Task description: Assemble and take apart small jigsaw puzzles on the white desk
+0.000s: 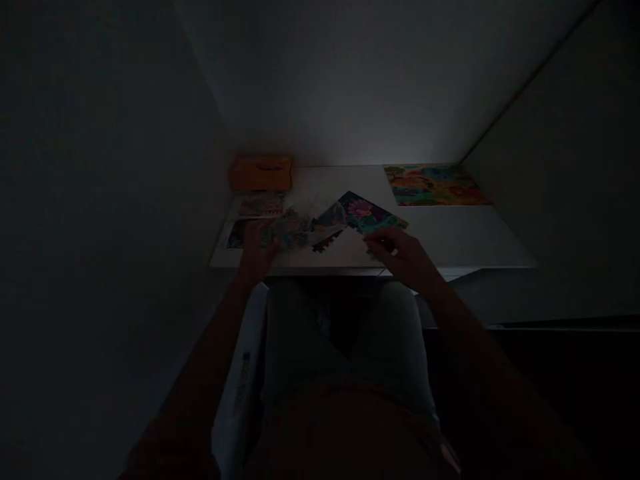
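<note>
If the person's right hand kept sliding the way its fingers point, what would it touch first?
Probably the dark, colourful assembled jigsaw section lying on the white table, just beyond the right hand. The picture is dim, so the fingertips may already touch its edge.

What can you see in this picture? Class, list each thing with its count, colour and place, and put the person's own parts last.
table: one, white, set against the back wall.
orange box: one, orange, back left corner of the table.
finished puzzle picture: one, many-coloured, back right of the table.
part-built puzzle section: one, dark blue with pink, middle of the table, lying at an angle.
loose puzzle pieces: count unclear, pale and mixed colours, left of middle.
printed sheets: two it seems, left edge in front of the box.
left hand: one, on the loose pieces.
right hand: one, at the part-built section's near edge; grip too dark to tell.
</note>
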The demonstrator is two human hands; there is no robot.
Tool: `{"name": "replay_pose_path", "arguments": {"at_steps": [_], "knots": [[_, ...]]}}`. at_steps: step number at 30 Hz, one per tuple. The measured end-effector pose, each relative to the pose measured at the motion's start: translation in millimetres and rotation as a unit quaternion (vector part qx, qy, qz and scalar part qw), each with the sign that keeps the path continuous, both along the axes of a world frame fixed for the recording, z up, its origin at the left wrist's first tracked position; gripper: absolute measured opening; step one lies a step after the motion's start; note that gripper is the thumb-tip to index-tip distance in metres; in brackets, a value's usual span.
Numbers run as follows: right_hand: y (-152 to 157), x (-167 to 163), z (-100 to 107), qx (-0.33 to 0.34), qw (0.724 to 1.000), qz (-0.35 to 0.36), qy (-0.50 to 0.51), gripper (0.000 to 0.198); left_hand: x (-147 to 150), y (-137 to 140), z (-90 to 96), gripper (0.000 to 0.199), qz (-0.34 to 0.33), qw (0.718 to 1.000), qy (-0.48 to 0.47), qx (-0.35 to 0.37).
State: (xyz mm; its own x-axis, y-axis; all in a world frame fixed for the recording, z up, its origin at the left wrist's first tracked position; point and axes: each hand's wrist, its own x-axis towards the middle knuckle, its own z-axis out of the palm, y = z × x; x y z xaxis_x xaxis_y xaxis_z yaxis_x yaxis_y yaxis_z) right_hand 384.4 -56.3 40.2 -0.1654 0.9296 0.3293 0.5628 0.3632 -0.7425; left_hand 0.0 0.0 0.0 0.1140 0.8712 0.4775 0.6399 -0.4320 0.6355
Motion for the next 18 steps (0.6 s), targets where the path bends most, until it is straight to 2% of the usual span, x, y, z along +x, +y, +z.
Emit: {"name": "replay_pose_path", "arguments": {"at_steps": [2, 4, 7, 10, 14, 18], "knots": [[11.1, -1.3, -13.6, -0.031, 0.997, 0.013, -0.063, 0.033, -2.9, 10.3, -19.4, 0.118, -0.041, 0.997, 0.067, -0.013], [14.4, -7.6, -24.9, -0.054, 0.988, 0.032, -0.141, 0.024, -4.8, 14.8, -30.7, 0.125, -0.045, 0.992, 0.117, -0.026], [15.8, -31.7, -42.0, -0.027, 0.972, 0.057, -0.227, 0.025, -3.9, 18.1, -38.8, 0.102, 0.000, 0.991, 0.130, -0.022], [24.2, -66.4, -58.3, 0.011, 0.963, 0.034, -0.268, 0.050, -1.8, 22.1, -42.6, 0.079, 0.034, 0.996, 0.083, -0.012], [44.2, -99.5, -69.5, 0.010, 0.952, -0.036, -0.303, 0.068, 0.0, 25.3, -44.9, 0.071, 0.064, 0.995, 0.064, -0.029], [54.0, -102.6, -69.4, 0.006, 0.943, -0.036, -0.332, 0.059, 3.6, 24.8, -44.5, 0.069, 0.098, 0.992, 0.066, -0.041]]}}
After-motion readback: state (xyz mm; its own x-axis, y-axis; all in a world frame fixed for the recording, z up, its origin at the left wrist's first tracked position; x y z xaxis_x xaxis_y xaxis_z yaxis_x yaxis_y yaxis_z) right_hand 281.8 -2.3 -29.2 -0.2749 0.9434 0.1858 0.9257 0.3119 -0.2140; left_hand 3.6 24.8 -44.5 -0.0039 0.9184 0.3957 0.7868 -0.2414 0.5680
